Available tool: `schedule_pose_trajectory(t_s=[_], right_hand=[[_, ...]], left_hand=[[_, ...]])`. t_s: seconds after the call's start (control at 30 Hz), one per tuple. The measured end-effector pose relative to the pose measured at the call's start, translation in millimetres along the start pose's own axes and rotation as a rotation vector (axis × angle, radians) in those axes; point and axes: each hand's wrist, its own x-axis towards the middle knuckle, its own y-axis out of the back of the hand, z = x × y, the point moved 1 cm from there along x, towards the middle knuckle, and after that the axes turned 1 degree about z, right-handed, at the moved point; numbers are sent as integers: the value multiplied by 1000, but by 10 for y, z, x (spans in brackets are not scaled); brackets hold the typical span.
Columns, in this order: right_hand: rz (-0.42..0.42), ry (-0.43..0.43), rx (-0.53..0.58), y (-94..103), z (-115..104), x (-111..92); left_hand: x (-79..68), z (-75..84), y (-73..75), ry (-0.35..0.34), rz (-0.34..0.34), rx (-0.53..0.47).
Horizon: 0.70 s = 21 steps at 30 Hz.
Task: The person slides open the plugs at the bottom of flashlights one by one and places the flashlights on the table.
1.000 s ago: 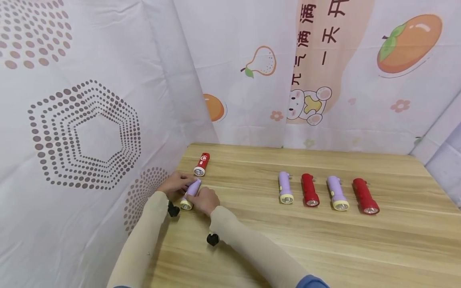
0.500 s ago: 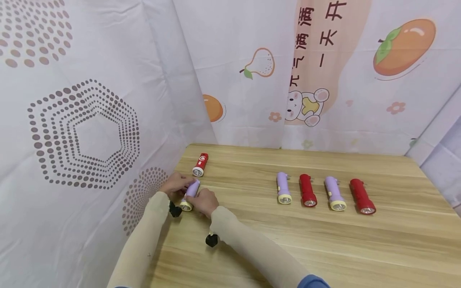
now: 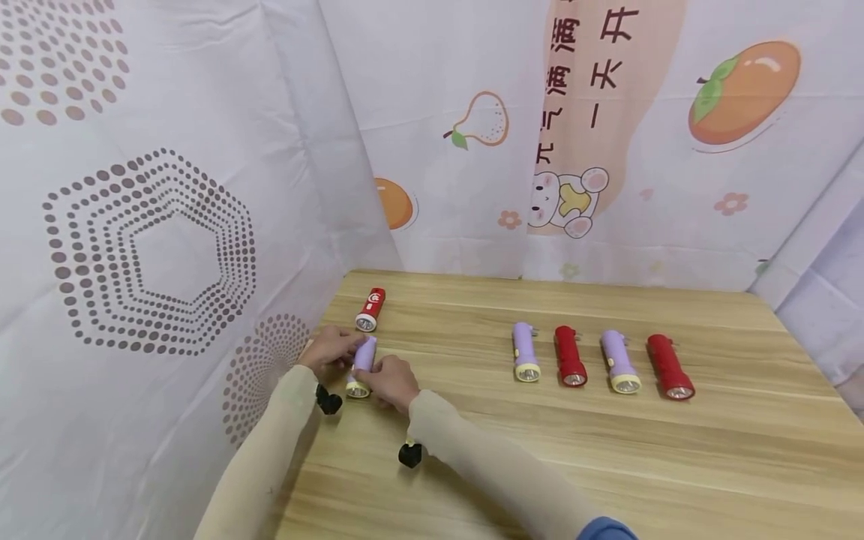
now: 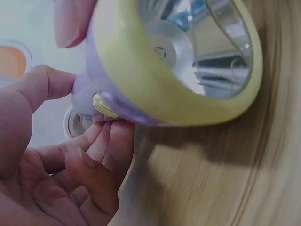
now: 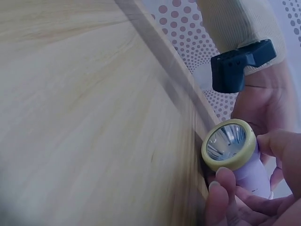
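Note:
A purple flashlight (image 3: 365, 356) with a pale yellow head ring lies at the table's left side, lens end toward me. My left hand (image 3: 329, 349) pinches its body near the tail from the left. In the left wrist view, the thumb and fingertips meet the body beside a ribbed yellow switch (image 4: 105, 106). From the right, my right hand (image 3: 393, 379) grips the flashlight between thumb and fingers close behind the head. The right wrist view shows the lens (image 5: 226, 142) facing out between those fingers. A red flashlight (image 3: 371, 307) with a white head ring lies just beyond both hands.
Farther right, a row holds a purple flashlight (image 3: 525, 351), a red one (image 3: 570, 356), another purple one (image 3: 619, 360) and another red one (image 3: 670, 366). Patterned curtains (image 3: 182, 255) stand along the table's left side and back. The wooden table (image 3: 486, 427) reaches toward me.
Both hands have shifted the held purple flashlight a little to the right against the table. It now points more straight toward me. The head view has drifted slightly right.

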Motion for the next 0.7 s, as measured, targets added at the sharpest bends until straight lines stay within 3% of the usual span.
schedule_pose_trajectory(t_s=[0.57, 0.7], right_hand=[[24, 28, -9, 457, 135, -221], [28, 27, 68, 552, 200, -211]], left_hand=[[-103, 260, -290, -24, -7, -234], [-99, 342, -394, -26, 6, -330]])
